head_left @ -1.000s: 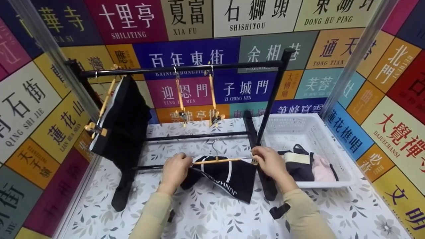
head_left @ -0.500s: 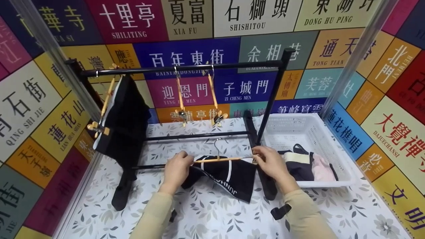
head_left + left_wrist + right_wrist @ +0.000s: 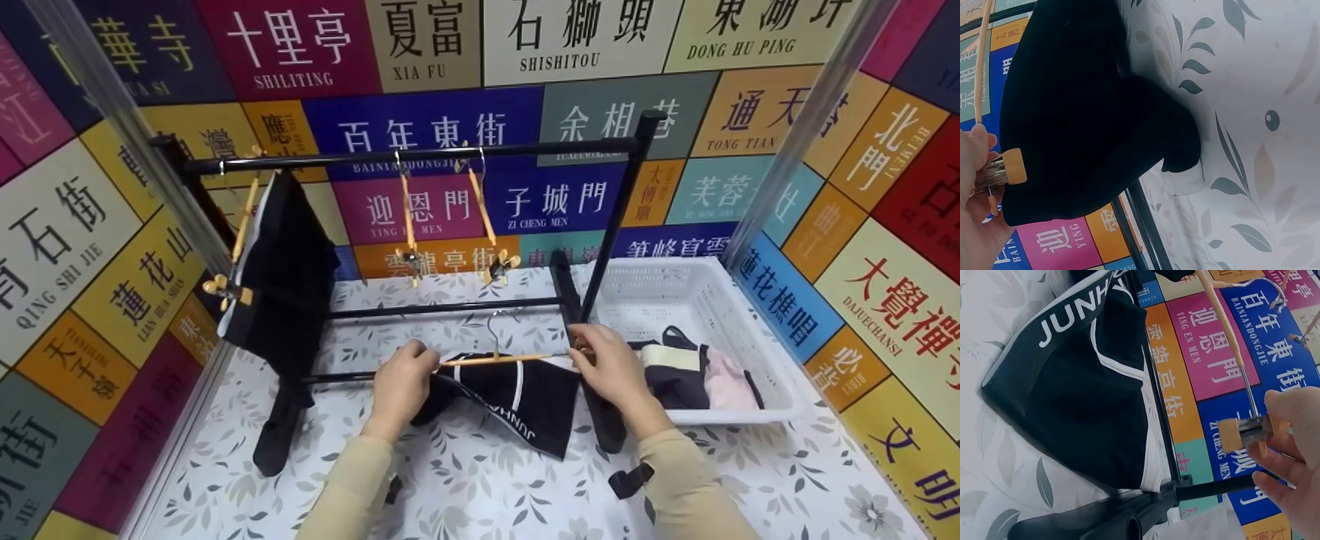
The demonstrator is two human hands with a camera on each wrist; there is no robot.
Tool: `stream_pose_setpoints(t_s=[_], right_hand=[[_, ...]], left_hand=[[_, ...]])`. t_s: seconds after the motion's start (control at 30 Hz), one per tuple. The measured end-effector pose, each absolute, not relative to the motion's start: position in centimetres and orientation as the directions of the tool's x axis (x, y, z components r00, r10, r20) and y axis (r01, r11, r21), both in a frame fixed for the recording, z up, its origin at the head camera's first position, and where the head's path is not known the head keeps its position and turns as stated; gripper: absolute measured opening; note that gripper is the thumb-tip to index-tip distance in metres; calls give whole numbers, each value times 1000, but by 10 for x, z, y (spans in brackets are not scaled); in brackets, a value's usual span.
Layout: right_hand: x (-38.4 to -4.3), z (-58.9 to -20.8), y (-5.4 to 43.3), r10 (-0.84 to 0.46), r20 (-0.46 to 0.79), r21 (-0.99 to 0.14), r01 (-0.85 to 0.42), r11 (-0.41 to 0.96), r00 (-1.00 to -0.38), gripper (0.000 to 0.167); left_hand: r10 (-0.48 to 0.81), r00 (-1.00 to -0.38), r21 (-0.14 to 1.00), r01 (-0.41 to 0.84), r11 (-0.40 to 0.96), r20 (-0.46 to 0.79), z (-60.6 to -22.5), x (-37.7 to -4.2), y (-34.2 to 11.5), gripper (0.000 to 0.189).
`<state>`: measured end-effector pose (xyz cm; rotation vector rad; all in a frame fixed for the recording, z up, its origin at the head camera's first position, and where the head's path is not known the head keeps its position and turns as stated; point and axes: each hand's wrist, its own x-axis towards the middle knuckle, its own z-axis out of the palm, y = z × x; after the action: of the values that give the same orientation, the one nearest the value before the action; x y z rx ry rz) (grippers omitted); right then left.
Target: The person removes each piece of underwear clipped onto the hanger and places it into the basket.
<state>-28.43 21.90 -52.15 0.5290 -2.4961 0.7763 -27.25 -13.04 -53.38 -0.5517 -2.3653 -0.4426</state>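
In the head view, black underpants (image 3: 551,405) with white piping and a lettered waistband hang low at the front of the rack. A wooden clip hanger (image 3: 480,361) with a metal hook crosses above them. My left hand (image 3: 401,386) grips the hanger's left end; in the left wrist view its clip (image 3: 1015,166) bites the black fabric. My right hand (image 3: 611,371) pinches the other end. In the right wrist view, that clip (image 3: 1230,435) sits on its metal rod between thumb and fingers, apart from the cloth.
A black rack (image 3: 517,150) stands over the patterned table. On its left hangs a black garment (image 3: 289,277) on a clip hanger; a bare clip hanger (image 3: 409,217) dangles mid-rail. The white basket (image 3: 750,416) at right holds dark and pink clothing (image 3: 731,382).
Both hands stay at the hanger's ends, and the hanger has shifted slightly right. The bare hanger's right clip has swung to the right, and the hung garment at left has swayed slightly right.
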Motion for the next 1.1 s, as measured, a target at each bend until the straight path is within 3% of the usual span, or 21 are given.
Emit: stream_pose_setpoints(t_s=[0.3,0.47,1.1], right_hand=[[-282,-519,204,-342,684,-222,-631,744,-644,40],[-281,-525,195,-375,711,-176,-667,724,-594,39],[-278,-541,184,-397,679,-136,-637,758,-617,28]], left_hand=[[270,-660,156,512,844,701,-534,-273,-129,15],[272,-661,158,514,843,700,-536,-273,-129,14],[268,-648,154,518,841,713,-540,-270,-128,11]])
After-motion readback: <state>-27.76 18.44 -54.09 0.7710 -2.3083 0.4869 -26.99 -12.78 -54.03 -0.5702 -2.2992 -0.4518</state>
